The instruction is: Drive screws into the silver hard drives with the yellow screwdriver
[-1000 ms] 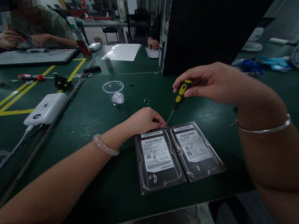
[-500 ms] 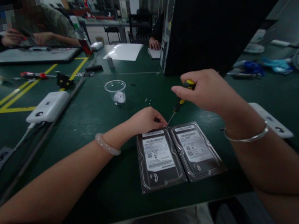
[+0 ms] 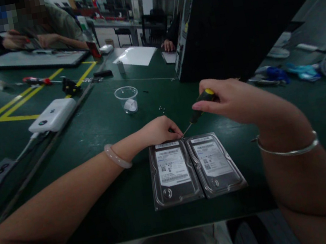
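Two hard drives lie side by side, label up: the left hard drive and the right hard drive. My right hand grips a yellow and black screwdriver, slanted down to the left. Its tip meets the top inner corner where the drives adjoin. At that corner my left hand is closed in a pinch, fingertips beside the tip; anything between them is too small to make out. A few tiny screws lie beyond my left hand.
A clear plastic cup with something white inside stands beyond my hands. A large black computer case rises at the back right. At left are a white power bank with a cable and a red screwdriver. Other people sit across the table.
My right hand has turned about the screwdriver, with its wrist and forearm swung out to the right. My left hand and both drives have stayed put.
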